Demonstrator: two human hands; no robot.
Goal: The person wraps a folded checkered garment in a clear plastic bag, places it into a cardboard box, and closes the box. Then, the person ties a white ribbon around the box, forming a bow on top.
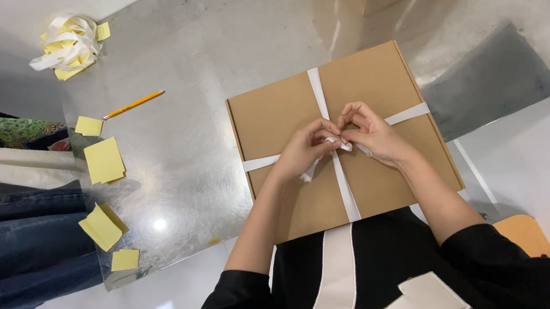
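A shiny metal table (214, 60) carries everything here. Your left hand (304, 150) and right hand (374, 134) meet at the middle of the flat cardboard box (285, 114), fingers curled and pinched shut on the white ribbon (342, 182) just where its two bands cross (thumbs nearly touching). The box lies at the table's near edge, against your body. Well to the left lie yellow sticky notes (104, 160), a yellow pencil (133, 104) and a heap of ribbon scraps (68, 45).
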